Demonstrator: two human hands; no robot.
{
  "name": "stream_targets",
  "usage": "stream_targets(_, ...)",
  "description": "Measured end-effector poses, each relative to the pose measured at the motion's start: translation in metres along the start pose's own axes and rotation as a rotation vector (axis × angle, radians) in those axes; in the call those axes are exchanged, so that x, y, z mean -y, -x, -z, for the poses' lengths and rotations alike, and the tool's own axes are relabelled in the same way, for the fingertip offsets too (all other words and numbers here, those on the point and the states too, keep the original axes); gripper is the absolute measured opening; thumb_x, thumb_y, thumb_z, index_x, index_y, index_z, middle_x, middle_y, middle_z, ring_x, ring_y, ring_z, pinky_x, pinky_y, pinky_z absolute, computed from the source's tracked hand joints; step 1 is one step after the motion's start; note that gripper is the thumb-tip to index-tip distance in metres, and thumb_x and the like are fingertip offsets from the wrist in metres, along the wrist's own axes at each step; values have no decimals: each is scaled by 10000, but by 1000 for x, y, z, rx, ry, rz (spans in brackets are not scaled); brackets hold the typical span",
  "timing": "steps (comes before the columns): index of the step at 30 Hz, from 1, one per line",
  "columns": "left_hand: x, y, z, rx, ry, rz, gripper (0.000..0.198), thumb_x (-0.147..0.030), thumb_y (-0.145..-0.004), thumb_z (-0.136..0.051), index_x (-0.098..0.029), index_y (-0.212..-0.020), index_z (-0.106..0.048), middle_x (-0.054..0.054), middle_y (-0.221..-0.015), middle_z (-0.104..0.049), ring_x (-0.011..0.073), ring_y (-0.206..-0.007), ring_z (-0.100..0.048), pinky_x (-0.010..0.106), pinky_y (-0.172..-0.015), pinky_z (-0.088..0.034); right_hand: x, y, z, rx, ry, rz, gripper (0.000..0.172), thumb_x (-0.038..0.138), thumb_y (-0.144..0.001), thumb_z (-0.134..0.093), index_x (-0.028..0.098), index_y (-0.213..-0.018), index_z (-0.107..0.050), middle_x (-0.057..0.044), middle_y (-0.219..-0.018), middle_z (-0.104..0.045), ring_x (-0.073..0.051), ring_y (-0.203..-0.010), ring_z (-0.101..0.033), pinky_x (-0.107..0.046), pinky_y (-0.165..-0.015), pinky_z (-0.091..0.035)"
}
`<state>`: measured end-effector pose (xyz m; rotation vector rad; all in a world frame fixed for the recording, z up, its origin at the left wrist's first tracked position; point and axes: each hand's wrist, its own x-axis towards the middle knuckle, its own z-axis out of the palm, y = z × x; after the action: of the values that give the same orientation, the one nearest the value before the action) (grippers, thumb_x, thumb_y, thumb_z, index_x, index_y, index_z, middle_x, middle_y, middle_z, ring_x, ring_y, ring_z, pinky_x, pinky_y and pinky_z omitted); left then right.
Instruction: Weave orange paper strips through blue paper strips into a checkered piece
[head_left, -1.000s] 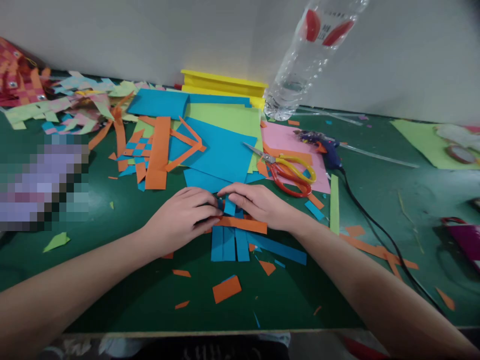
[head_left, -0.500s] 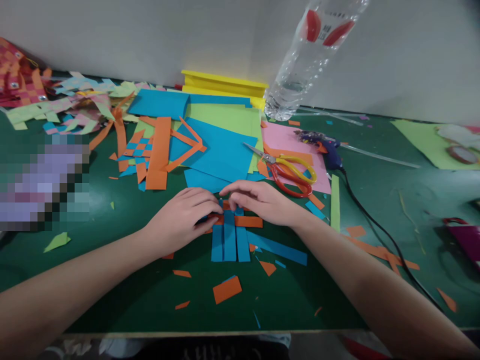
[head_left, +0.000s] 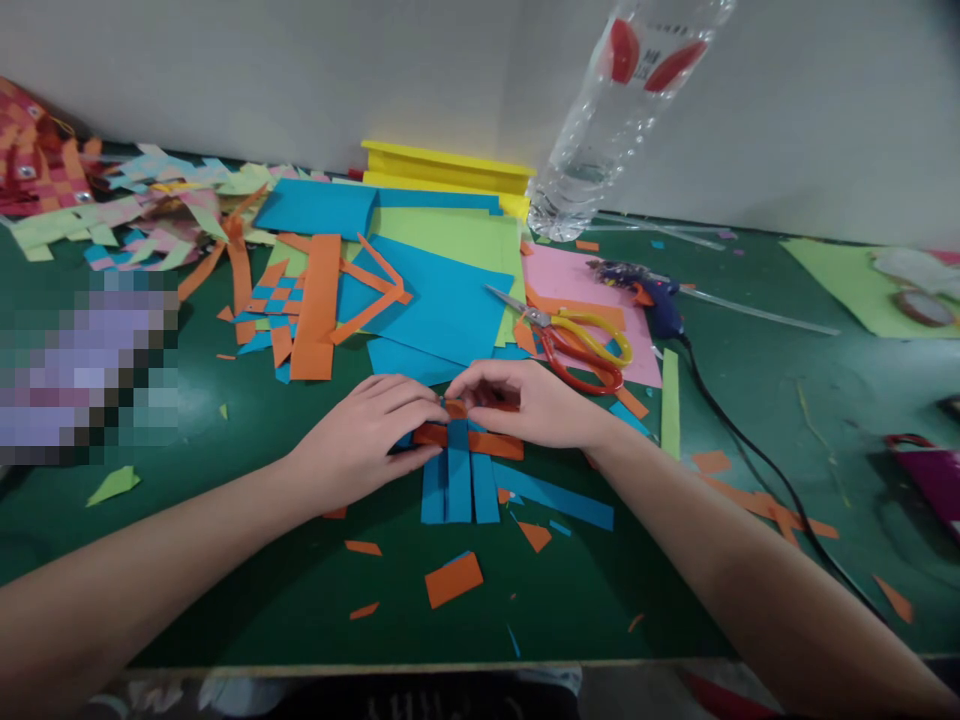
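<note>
Blue paper strips (head_left: 459, 490) stand side by side, with orange paper strips (head_left: 499, 445) crossing over and under them. My left hand (head_left: 371, 425) grips the left side of this weave, fingers on top and thumb nearer me. At the top right of the weave, my right hand (head_left: 521, 400) has its fingers curled in a pinch on an orange strip; its fingertips are partly hidden. The two hands almost meet above the middle blue strip. A loose blue strip (head_left: 559, 495) slants away to the right of the weave.
Scissors (head_left: 559, 335) with red and yellow handles lie beyond my right hand. Behind them are a glue gun (head_left: 656, 300) with a black cord and a water bottle (head_left: 600, 130). Blue paper sheets (head_left: 442, 300), an orange strip (head_left: 315, 310) and scraps (head_left: 454, 580) lie around.
My right hand has shifted slightly right, its fingers curling in more. The orange strips at the weave's top and left now bulge up a little. My left hand stays nearly in place.
</note>
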<state>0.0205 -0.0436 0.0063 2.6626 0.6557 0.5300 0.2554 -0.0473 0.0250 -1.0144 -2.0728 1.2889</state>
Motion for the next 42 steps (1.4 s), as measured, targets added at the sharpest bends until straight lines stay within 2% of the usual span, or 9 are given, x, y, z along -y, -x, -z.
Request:
stream_targets(6, 1, 0, -2, 17, 3, 13, 150, -250, -915, -605, -169, -1031, -556, 68, -1067, -626, 220, -1017, -555, 365, -890, -411, -1, 0, -1, -6, 9, -35, 187, 184, -862, -564, 165, -1033, -639, -60, -985, -677, -157, -870, -629, -303, -784, -513)
stream_targets(22, 1, -1, -3, 9, 23, 45, 166, -322, -913, -610, -189, -1001, -566, 59, -1026, -660, 226, -1006, -564, 377, -866, -421, -1, 0, -1, -8, -2, -53, 173, 231, -885, -562, 180, -1032, -639, -54, -998, -681, -158, -868, -635, -305, -780, -522)
stream_targets(27, -1, -3, -3, -2, 15, 47, 153, -304, -909, -619, -189, -1000, -577, 60, -1044, -671, 235, -1062, -559, 390, -911, -402, -1, 0, -1, -15, -1, -46, 177, 221, -886, -553, 165, -1029, -642, -66, -988, -683, -165, -861, -635, -304, -765, -520)
stream_targets(34, -2, -4, -5, -24, 9, 33, 184, -302, -892, -642, -185, -1017, -578, 56, -1041, -669, 229, -1041, -558, 378, -907, -393, -2, 0, 0, -11, 11, -35, 172, 219, -885, -553, 176, -1026, -643, -52, -982, -682, -161, -867, -633, -301, -771, -519)
stream_targets(39, 2, -2, 4, -34, -5, 21, 290, -402, -888, -631, -206, -1093, -567, 60, -1075, -652, 228, -1043, -558, 370, -904, -391, -2, 0, 0, 1, -7, -37, 170, 222, -893, -547, 179, -1031, -638, -52, -998, -682, -159, -882, -635, -304, -785, -521)
stream_targets(42, 9, 0, 12, -1, -13, 13, 309, -427, -887, -626, -218, -1107, -569, 46, -1065, -660, 220, -1023, -566, 359, -877, -386, -2, 0, 0, 12, -23, -40, 170, 231, -901, -547, 181, -1037, -635, -51, -991, -684, -156, -886, -633, -306, -800, -516)
